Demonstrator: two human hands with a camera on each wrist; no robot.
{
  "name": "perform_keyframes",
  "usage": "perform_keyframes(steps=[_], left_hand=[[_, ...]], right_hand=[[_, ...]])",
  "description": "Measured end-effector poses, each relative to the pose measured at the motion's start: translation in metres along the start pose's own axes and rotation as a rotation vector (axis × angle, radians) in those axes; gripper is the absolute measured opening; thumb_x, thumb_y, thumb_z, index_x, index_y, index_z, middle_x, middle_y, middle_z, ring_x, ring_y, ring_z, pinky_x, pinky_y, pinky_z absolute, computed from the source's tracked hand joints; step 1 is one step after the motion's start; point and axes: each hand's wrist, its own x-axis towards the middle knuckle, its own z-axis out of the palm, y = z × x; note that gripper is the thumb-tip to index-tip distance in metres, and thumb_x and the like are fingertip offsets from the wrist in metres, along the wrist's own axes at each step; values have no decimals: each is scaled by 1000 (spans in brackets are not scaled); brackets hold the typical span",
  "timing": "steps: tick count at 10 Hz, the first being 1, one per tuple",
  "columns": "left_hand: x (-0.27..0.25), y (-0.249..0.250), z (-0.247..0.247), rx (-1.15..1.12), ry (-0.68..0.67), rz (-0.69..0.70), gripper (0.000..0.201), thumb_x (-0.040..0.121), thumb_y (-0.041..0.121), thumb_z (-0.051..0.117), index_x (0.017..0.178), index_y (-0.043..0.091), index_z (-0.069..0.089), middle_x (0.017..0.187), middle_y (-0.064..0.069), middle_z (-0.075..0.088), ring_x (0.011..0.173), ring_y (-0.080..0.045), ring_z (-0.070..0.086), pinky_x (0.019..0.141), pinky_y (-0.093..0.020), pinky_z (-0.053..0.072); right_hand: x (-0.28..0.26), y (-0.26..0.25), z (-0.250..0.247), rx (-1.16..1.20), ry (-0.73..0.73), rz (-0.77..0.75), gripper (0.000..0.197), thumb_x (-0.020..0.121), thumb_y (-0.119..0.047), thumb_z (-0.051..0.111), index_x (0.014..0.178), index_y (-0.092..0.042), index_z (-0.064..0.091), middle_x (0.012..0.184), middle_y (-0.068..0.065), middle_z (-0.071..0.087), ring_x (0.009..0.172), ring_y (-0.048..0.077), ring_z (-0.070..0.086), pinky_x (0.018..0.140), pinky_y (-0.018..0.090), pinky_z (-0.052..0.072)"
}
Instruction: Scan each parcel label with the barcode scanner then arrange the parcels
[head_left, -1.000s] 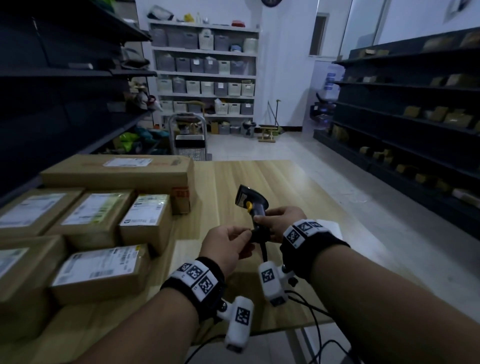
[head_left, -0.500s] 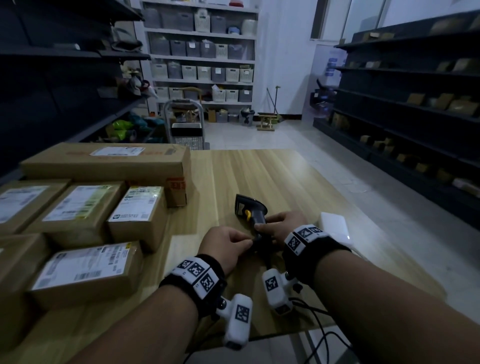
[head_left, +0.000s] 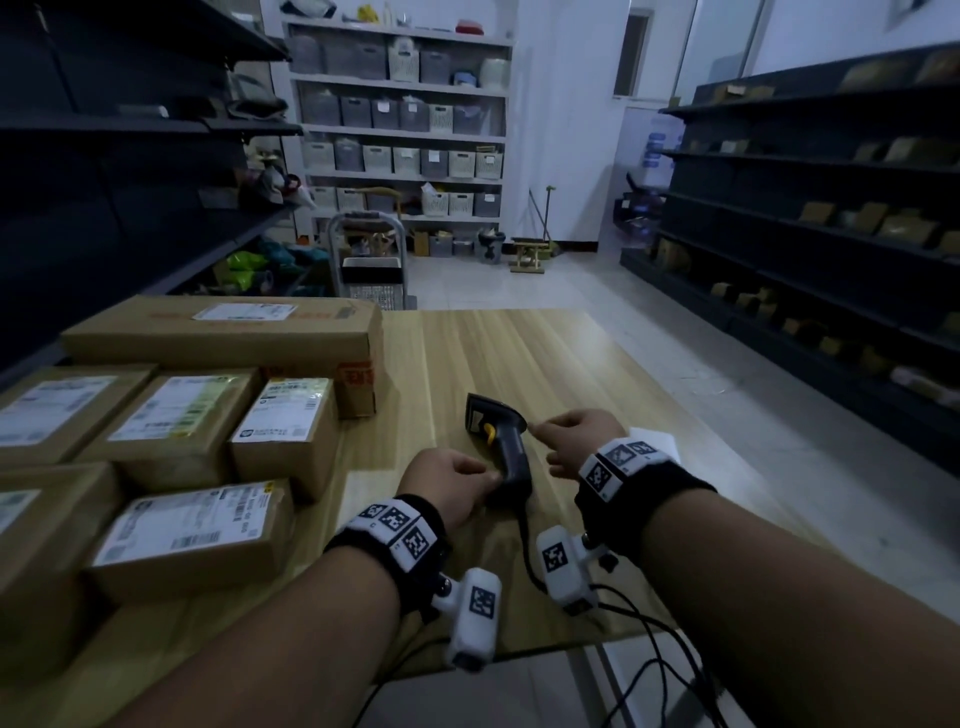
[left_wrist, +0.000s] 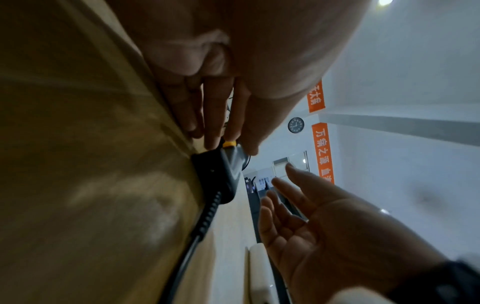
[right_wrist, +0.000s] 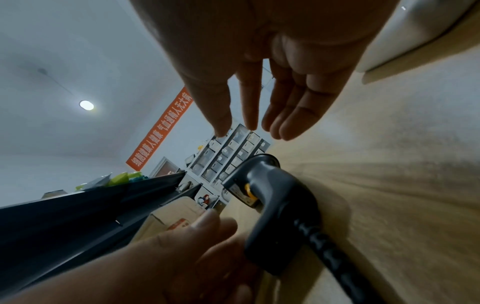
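Six parcels (head_left: 197, 431) stacked at 9 o'clock; left hand (head_left: 451, 486) pinching scanner (head_left: 501, 447), right hand (head_left: 582, 439) loose, off it.

- The left hand (head_left: 451, 486) is hiding the scanner (head_left: 501, 447) grip's near side.
- The picture's left edge is cutting off two parcels (head_left: 31, 540) left of the scanner.
- Parcel label print is staying too small to read.

Parcel storeroom, dark shelving (head_left: 810, 218), white rack of bins (head_left: 400, 130), labelled parcels (head_left: 197, 415), trolley (head_left: 371, 265)
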Motion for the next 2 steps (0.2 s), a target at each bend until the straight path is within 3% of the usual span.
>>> perform_keyframes(steps=[1, 2], left_hand=[[-15, 8, -14, -116, 31, -24, 5, 102, 23, 79, 101, 18, 80, 92, 0, 77, 82, -14, 72, 58, -17, 58], [-25, 13, -31, -172, 97, 9, 17, 101, 28, 80, 113, 15, 80, 105, -9, 79, 104, -30, 77, 98, -46, 65]], right_hand=[[-17, -18, -9, 6, 22, -48, 26, 93, -38, 83, 85, -17, 70, 90, 15, 76, 89, 34, 78, 85, 52, 67], [-33, -37, -12, 1, 16, -86, 31, 93, -43, 80, 97, -13, 75, 93, 12, 77, 88, 31, 78, 84, 51, 67]])
